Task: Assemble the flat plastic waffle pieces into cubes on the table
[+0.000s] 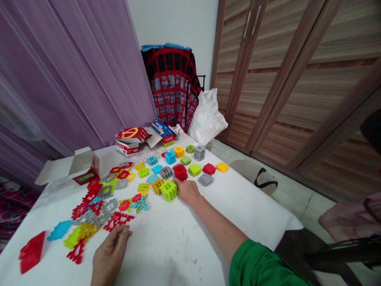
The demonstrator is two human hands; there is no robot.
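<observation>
My right hand reaches forward on the white table and touches a lime green block cube, fingers curled against its right side. A red cube sits just behind the hand. My left hand rests flat near the front edge, fingers stretched out, fingertips next to a red flat interlocking piece. Several assembled cubes in blue, grey, yellow, orange and green stand in rows at the table's far side. Loose flat pieces in many colours lie scattered at the left.
Open cardboard boxes stand at the far edge and another box at the left. A white plastic bag and a red-black cloth over a rack are behind. Purple curtain at left, wooden wardrobe doors at right.
</observation>
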